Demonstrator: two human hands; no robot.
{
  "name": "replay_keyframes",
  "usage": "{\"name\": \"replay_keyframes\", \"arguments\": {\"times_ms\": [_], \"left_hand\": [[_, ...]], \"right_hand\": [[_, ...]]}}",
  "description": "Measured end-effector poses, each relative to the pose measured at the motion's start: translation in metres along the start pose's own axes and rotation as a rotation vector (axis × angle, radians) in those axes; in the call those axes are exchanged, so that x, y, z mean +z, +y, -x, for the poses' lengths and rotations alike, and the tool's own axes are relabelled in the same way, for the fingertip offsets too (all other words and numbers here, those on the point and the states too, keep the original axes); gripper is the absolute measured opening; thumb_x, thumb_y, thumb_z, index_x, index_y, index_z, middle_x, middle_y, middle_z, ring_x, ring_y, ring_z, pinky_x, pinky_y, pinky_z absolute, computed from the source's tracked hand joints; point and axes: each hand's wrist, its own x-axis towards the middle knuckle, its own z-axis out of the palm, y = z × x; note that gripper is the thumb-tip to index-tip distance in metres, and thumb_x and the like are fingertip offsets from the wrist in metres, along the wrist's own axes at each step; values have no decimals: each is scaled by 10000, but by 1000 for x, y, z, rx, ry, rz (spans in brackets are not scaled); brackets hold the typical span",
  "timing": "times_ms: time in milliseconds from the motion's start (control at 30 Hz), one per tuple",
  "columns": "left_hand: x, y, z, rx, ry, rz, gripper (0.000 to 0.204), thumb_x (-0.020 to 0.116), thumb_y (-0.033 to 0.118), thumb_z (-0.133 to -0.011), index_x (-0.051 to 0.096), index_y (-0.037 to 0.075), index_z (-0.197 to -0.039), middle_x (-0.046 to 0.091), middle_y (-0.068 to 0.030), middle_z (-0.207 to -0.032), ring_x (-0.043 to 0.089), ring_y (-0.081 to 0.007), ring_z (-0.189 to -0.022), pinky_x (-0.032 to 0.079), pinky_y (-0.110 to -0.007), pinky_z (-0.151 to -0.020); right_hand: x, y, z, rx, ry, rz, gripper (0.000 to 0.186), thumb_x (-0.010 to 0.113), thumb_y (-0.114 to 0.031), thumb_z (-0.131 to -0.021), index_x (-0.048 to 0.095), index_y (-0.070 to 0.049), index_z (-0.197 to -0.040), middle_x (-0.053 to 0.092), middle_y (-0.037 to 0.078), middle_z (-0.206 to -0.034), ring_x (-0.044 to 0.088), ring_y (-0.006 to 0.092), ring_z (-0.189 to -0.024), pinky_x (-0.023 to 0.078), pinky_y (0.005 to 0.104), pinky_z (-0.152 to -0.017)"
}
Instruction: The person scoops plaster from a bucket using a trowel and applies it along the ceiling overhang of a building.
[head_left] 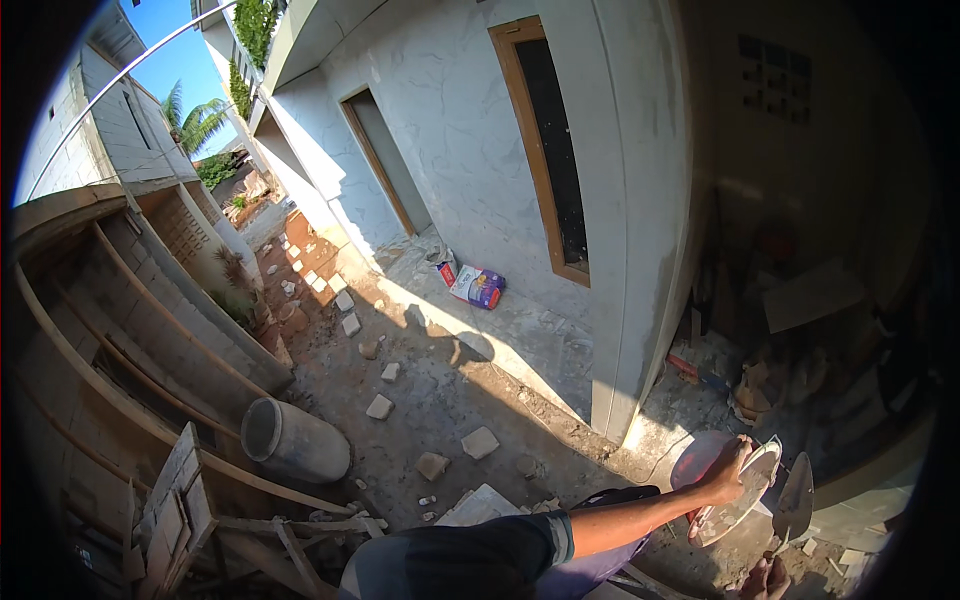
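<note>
My left arm reaches across to the lower right, and my left hand [728,474] is closed on the rim of a round, pale, dish-like thing [735,515] smeared with grey. This dish is tilted on its edge. Close beside it, a trowel [796,500] stands with its pointed metal blade upward. At the lower edge, my right hand [766,580] is wrapped round the trowel's handle end, partly cut off by the picture. Behind my left hand sits a reddish tub [698,458], mostly covered by the hand and the dish.
A pale wall corner [635,260] rises ahead of my hands. A purple and white bag [478,287] lies by the wall. Stone blocks [480,442] dot the dirt ground. At left stand a concrete cylinder [310,445] and rough boards [170,525]. Rubble [850,558] lies at lower right.
</note>
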Motion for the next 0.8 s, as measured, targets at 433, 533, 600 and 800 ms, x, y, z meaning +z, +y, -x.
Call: {"name": "replay_keyframes", "arguments": {"times_ms": [433, 533, 600, 800], "left_hand": [[17, -18, -11, 89, 142, 134, 411, 486, -129, -657, 505, -17, -1052, 494, -202, -1039, 504, -371, -1022, 416, -412, -896], [26, -17, -6, 116, 192, 169, 351, 493, -142, -621, 498, -57, -962, 467, -169, -941, 492, -313, -914, 403, -366, -793], [23, -11, -3, 88, 8, 97, 326, 486, -154, -614, 467, -44, -920, 440, -156, -938, 473, -305, -885, 395, -351, -776], [25, -21, 9, 281, -175, 100, 358, 452, -178, -536, 340, 20, -813, 362, -123, -878, 409, -284, -812, 349, -304, -744]], "right_hand": [[-13, -7, 8, -8, 112, -83, 237, 578, -103, -933, 631, 32, -1121, 476, -60, -623, 370, 29, -500, 254, 218, -439], [-16, 1, 5, -8, 137, -73, 324, 583, -104, -925, 599, 46, -1212, 477, -57, -634, 373, 16, -500, 251, 210, -438], [-21, 5, 6, -5, 133, -90, 322, 585, -97, -920, 599, 45, -1208, 480, -55, -639, 375, 16, -500, 251, 209, -438], [-16, 17, -2, -26, 92, -164, 316, 592, -74, -903, 600, 43, -1196, 487, -48, -652, 380, 17, -500, 253, 206, -439]]}}
